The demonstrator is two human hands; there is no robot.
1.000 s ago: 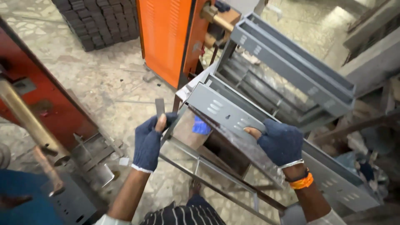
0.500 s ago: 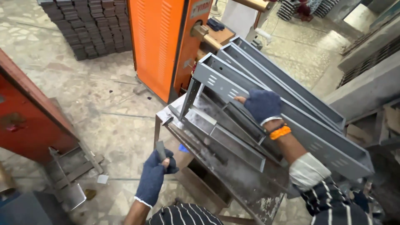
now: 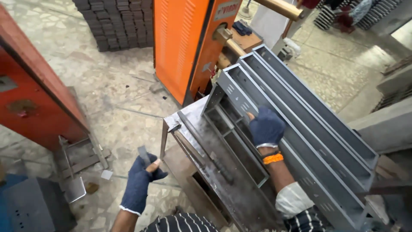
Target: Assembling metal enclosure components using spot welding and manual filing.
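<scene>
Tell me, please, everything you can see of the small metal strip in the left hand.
The strip is a short, flat, grey piece that looks like steel, plain and narrow. It stands nearly upright, tilted slightly left, pinched at its lower end between the thumb and fingers of the left hand, which wears a dark blue glove. Its upper end is free. It sits over the floor, just left of the worktable corner, apart from it.
</scene>
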